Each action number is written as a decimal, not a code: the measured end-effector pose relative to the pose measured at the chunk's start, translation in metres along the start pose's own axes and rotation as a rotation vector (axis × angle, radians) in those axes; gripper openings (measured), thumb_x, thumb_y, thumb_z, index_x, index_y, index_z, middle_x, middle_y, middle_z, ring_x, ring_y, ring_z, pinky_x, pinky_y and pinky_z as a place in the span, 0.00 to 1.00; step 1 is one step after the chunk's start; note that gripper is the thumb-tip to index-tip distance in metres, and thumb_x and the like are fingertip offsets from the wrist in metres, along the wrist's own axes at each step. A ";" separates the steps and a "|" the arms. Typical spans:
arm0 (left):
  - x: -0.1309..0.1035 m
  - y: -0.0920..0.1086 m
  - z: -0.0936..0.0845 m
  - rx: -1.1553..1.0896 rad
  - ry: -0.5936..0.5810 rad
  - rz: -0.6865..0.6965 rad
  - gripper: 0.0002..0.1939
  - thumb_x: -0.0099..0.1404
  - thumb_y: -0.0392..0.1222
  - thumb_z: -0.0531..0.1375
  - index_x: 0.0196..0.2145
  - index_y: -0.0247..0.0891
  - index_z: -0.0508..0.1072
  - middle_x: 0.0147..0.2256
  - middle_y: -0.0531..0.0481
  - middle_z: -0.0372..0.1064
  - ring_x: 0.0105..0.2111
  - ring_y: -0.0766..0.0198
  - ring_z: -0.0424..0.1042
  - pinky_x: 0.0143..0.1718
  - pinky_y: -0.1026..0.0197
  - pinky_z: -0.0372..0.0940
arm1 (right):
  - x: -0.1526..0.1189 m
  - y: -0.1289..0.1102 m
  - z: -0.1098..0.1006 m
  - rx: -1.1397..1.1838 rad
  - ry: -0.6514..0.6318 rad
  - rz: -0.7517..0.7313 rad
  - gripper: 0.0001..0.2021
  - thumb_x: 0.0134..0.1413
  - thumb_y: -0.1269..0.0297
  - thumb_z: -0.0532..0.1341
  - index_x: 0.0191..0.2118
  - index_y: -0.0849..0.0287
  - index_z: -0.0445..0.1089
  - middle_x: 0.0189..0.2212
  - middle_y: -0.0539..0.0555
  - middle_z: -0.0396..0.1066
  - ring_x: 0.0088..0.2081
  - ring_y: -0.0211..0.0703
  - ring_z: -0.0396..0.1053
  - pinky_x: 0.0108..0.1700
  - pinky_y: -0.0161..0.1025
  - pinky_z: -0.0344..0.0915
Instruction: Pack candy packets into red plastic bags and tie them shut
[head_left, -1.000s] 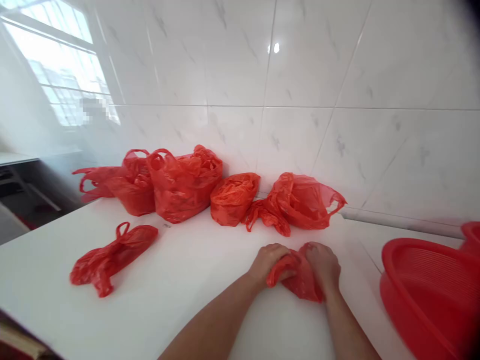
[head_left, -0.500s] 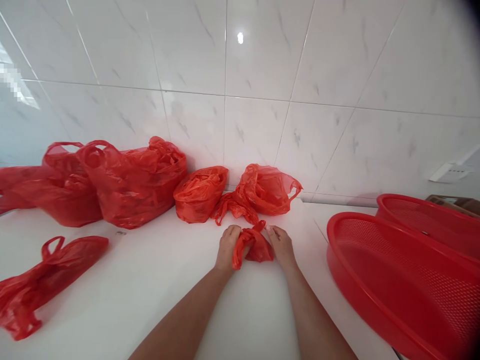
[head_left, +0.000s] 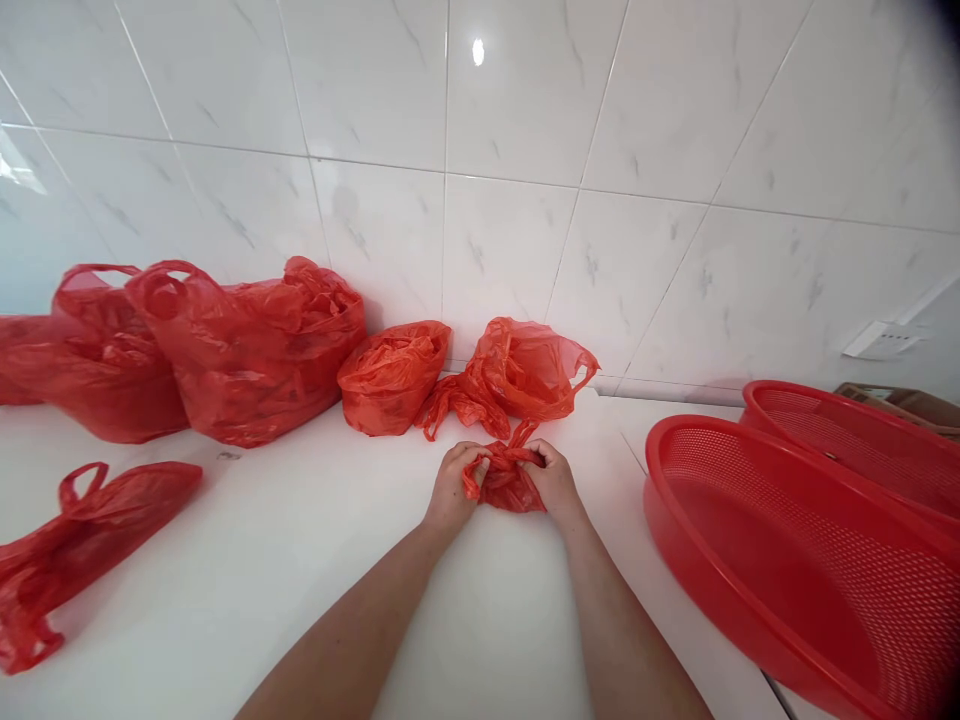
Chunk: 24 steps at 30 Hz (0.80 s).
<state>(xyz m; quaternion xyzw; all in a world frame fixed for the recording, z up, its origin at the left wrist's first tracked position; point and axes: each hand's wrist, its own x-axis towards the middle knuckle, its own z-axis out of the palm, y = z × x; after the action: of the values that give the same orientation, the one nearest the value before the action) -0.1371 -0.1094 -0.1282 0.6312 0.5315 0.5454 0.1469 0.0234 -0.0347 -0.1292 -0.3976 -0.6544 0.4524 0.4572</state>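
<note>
Fingers of my left hand (head_left: pixel 452 484) and right hand (head_left: pixel 553 477) pinch the small red plastic bag (head_left: pixel 504 482) between them on the white counter (head_left: pixel 465 620), working its knotted top, which I judge needs loosening next.

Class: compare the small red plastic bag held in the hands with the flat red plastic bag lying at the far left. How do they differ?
The small red plastic bag is bunched up, gripped by the left hand and right hand. The flat red plastic bag lies stretched out, untouched, its handle loop open. Both are thin red plastic on the white counter.
</note>
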 end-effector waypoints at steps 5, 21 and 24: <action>-0.001 0.001 -0.001 -0.052 0.021 -0.029 0.18 0.63 0.47 0.57 0.51 0.45 0.68 0.47 0.45 0.65 0.48 0.57 0.65 0.52 0.51 0.60 | 0.001 0.000 -0.006 0.109 -0.015 0.013 0.08 0.45 0.62 0.58 0.33 0.57 0.70 0.33 0.51 0.72 0.36 0.42 0.68 0.41 0.38 0.63; 0.001 -0.003 -0.002 -0.108 -0.014 -0.107 0.11 0.64 0.41 0.52 0.41 0.41 0.72 0.42 0.47 0.71 0.43 0.61 0.70 0.48 0.55 0.64 | 0.001 0.003 -0.001 0.042 -0.100 0.008 0.06 0.41 0.68 0.56 0.28 0.58 0.70 0.28 0.49 0.71 0.32 0.39 0.67 0.39 0.36 0.63; 0.001 -0.007 0.000 -0.087 -0.004 -0.113 0.12 0.62 0.35 0.52 0.41 0.40 0.72 0.41 0.47 0.71 0.42 0.61 0.70 0.48 0.55 0.64 | 0.001 0.004 0.000 0.016 -0.094 0.012 0.08 0.40 0.70 0.54 0.28 0.58 0.69 0.28 0.48 0.71 0.31 0.38 0.67 0.37 0.36 0.63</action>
<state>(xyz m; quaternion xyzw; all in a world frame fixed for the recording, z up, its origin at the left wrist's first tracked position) -0.1413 -0.1055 -0.1330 0.5942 0.5418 0.5577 0.2058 0.0231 -0.0327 -0.1327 -0.3763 -0.6691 0.4785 0.4262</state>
